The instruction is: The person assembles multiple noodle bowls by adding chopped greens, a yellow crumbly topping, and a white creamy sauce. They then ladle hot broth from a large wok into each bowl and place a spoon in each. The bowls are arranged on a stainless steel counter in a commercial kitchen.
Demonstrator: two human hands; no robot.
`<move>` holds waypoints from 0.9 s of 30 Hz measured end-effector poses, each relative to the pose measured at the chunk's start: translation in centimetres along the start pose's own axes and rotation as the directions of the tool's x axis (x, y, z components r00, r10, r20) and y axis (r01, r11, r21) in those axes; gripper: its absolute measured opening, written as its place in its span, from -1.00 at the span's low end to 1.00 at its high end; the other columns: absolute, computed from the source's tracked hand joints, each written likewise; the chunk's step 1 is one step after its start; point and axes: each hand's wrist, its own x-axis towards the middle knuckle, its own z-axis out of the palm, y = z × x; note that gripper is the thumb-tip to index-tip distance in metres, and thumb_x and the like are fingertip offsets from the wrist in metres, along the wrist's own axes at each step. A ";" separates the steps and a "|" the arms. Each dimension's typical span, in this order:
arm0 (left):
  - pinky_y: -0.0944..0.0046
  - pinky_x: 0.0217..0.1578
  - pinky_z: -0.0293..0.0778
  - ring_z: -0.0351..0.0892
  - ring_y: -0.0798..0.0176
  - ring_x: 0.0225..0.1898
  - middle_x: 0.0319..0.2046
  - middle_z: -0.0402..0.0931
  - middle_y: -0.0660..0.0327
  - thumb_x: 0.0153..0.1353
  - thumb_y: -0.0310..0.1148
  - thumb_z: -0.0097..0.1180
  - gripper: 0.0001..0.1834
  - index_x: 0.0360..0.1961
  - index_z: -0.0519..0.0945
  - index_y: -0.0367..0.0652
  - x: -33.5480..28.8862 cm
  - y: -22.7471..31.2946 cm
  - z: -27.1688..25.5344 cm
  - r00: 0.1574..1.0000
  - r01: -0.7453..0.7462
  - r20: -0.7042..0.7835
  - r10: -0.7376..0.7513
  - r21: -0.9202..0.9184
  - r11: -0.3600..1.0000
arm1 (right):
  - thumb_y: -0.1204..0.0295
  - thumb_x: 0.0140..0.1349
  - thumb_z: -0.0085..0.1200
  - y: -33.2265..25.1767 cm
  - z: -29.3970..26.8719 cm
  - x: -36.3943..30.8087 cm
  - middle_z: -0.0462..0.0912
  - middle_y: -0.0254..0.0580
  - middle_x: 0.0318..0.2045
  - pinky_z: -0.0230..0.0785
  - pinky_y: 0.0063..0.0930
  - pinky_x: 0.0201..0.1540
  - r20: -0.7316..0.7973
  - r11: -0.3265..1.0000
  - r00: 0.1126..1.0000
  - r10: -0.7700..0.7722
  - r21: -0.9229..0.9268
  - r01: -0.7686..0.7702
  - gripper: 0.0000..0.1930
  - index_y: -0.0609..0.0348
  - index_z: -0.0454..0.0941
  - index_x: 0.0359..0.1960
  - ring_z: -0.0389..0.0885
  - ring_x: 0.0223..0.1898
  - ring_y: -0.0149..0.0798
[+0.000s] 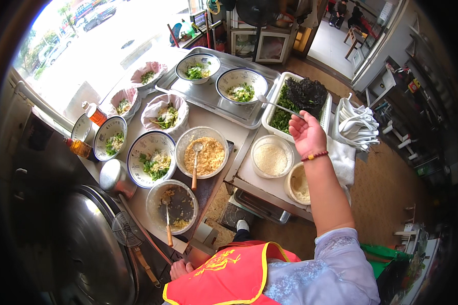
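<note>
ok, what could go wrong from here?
Anything on the metal spoon in the right hand could drip onto the tray beside the bowl. The right forearm crosses above the tub of pale powder and might brush it. The wooden-handled spoon jutting past its tub's rim could get knocked.

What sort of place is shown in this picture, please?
It is probably the kitchen of a small eatery. Several bowls stand ready with chopped greens, many white spoons are piled together, and tubs of loose ingredients are within reach.
</note>
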 end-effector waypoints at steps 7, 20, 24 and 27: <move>-0.10 -0.18 0.37 0.47 -0.11 -0.23 -0.34 0.49 0.02 0.14 -0.10 0.03 -0.63 -0.24 0.56 -0.21 0.6 0.0 -0.3 0.937 0.250 0.246 -0.247 0.022 0.968 | 0.42 0.34 -0.03 6.1 4.6 7.3 0.57 -0.10 -0.31 0.58 -0.42 -0.48 -0.097 0.979 0.994 -0.053 -0.203 0.033 -0.77 0.18 0.37 -0.02 0.62 -0.46 -0.24; 0.03 -0.32 0.36 0.48 0.03 -0.34 -0.47 0.51 0.24 -0.03 -0.10 0.16 -0.78 -0.45 0.62 0.04 0.2 -1.8 1.5 0.948 0.232 0.202 -0.247 0.098 0.968 | 0.40 0.36 -0.05 7.5 12.7 14.8 0.57 -0.06 -0.31 0.61 -0.37 -0.43 0.023 0.991 1.000 -0.012 -0.133 0.015 -0.78 0.24 0.39 -0.05 0.63 -0.40 -0.17; 0.05 -0.29 0.37 0.48 0.03 -0.30 -0.43 0.51 0.22 0.00 -0.11 0.13 -0.77 -0.39 0.61 0.02 0.2 -1.9 0.6 0.948 0.189 0.247 -0.200 0.066 0.980 | 0.40 0.37 -0.05 12.1 17.3 17.6 0.55 -0.09 -0.33 0.59 -0.34 -0.47 0.029 0.991 0.997 0.075 -0.111 -0.071 -0.81 0.19 0.39 -0.06 0.62 -0.47 -0.17; 0.06 -0.27 0.38 0.49 0.04 -0.27 -0.40 0.51 0.20 0.02 -0.12 0.10 -0.75 -0.35 0.60 0.00 1.2 -1.6 -0.3 0.928 0.162 0.331 -0.172 0.059 0.985 | 0.41 0.36 -0.04 14.0 18.3 19.4 0.54 -0.10 -0.29 0.58 -0.36 -0.48 -0.027 0.980 0.996 0.089 -0.177 -0.092 -0.82 0.16 0.39 -0.06 0.60 -0.48 -0.19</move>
